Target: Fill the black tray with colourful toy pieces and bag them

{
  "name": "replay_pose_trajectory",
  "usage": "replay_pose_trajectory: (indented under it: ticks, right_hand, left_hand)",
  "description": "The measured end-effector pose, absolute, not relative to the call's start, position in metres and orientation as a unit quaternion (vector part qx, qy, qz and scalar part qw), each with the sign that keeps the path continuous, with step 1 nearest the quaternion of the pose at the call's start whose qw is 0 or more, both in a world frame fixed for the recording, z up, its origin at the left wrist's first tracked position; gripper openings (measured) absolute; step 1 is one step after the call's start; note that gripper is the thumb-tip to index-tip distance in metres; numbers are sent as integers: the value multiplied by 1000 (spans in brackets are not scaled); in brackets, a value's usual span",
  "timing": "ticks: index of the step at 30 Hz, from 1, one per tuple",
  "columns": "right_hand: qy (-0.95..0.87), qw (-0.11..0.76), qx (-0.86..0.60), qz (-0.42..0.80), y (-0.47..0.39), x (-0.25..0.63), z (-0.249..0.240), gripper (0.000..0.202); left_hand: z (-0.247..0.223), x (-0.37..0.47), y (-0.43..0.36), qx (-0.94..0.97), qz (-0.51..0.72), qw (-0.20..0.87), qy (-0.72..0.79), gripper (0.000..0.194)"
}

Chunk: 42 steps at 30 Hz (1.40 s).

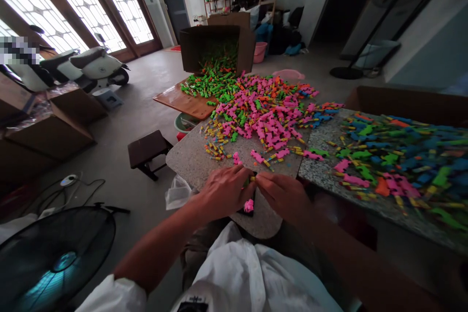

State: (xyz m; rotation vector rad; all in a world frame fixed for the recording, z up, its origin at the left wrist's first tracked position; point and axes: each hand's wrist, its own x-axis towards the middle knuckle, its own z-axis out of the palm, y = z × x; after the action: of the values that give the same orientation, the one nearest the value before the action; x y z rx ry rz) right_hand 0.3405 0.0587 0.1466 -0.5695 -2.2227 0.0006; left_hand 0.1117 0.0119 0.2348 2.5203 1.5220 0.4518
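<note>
My left hand (227, 186) bends over a small black block (251, 212) at the table's near edge, its fingers closed on something mostly hidden. My right hand (281, 194) meets it from the right, thumb and fingertips pinched on a small yellow-banded stick (253, 180). Just below the fingers, a pink plastic piece (248, 205) rests on the black block. Beyond my hands lie a loose pink car-shaped piece (258, 156) and a heap of pink car-shaped pieces (270, 124), mixed with green and orange ones. Short yellow-banded sticks (215, 148) are scattered to the left.
A tipped cardboard box (245, 48) spills green pieces onto a brown board (195, 105). Blue, green and pink pieces cover the granite surface (318, 168) on the right. Left are a dark stool (146, 148), a fan (58, 258) and a scooter (100, 66).
</note>
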Motion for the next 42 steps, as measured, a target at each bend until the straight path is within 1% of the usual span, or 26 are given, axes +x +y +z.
replay_pose_trajectory:
  ticks: [5,13,16,19,21,24,25,27,30,34,37,39,40,42]
  right_hand:
    - [-881,413,-231,14,56,337,148,38]
    - [-862,436,-258,-25,49,327,157,34]
    - [-864,414,-288,-4,49,327,164,29]
    - [-878,347,-327,35,49,329,171,22]
    - [-885,317,-335,68,48,330,172,15]
    - [-883,293,-345,122,49,331,168,10]
    - [-882,285,-349,140,49,332,167,9]
    - [-878,271,-350,183,50,332,167,7]
    - [-875,251,-314,272,50,333,174,8]
    - [-872,222,-242,364,53,340,186,12]
    - [-846,213,-257,415,67,350,183,16]
    - [-810,237,-300,446,84,355,170,21]
    - [-786,255,-323,462,95,355,159,25]
    - [-726,295,-381,491,118,351,133,30]
  left_hand:
    - [230,111,12,847,146,67,506,29]
    - [226,114,16,849,160,34,503,29]
    - [232,112,20,852,148,19,501,30]
    - [241,108,23,870,91,8,484,36]
    - [246,104,24,887,65,13,457,44]
    - [246,94,23,898,92,19,430,55]
    - [244,90,23,897,112,25,426,54]
    - [239,82,22,900,141,47,411,47]
    - [234,76,21,918,143,81,362,37]
    - [235,72,14,926,153,94,331,40]
    - [234,61,13,895,223,82,378,53]
    - [224,46,17,844,286,72,448,58]
    - [215,38,22,812,312,76,487,55]
    - [188,24,32,743,346,112,562,41]
